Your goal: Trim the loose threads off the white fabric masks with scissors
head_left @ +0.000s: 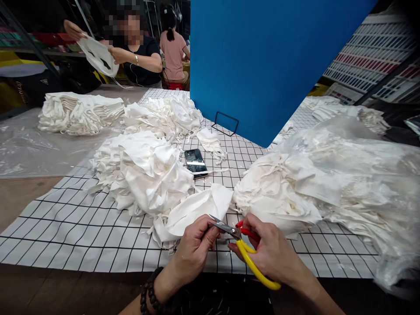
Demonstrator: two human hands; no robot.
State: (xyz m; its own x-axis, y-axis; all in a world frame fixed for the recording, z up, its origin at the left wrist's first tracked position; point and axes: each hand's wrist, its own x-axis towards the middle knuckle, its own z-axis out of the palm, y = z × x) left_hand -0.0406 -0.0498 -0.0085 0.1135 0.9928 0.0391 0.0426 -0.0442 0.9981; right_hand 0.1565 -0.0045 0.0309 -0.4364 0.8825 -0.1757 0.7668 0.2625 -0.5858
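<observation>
Trimming, we judge: our left hand pinches cloth, right hand grips scissors; next snip wants tautness.

A cloth-covered bench spreads out ahead. At its near edge, scissors in the right grip reach across to the left grip, with a fabric piece just behind. Left of this piece lies one fabric pile; to its right, a second pile, then plastic sheeting over more fabric. Between the piles, farther back, lies a phone. Behind it rises a board. At back left sits a fabric stack, a co-worker beyond.
</observation>
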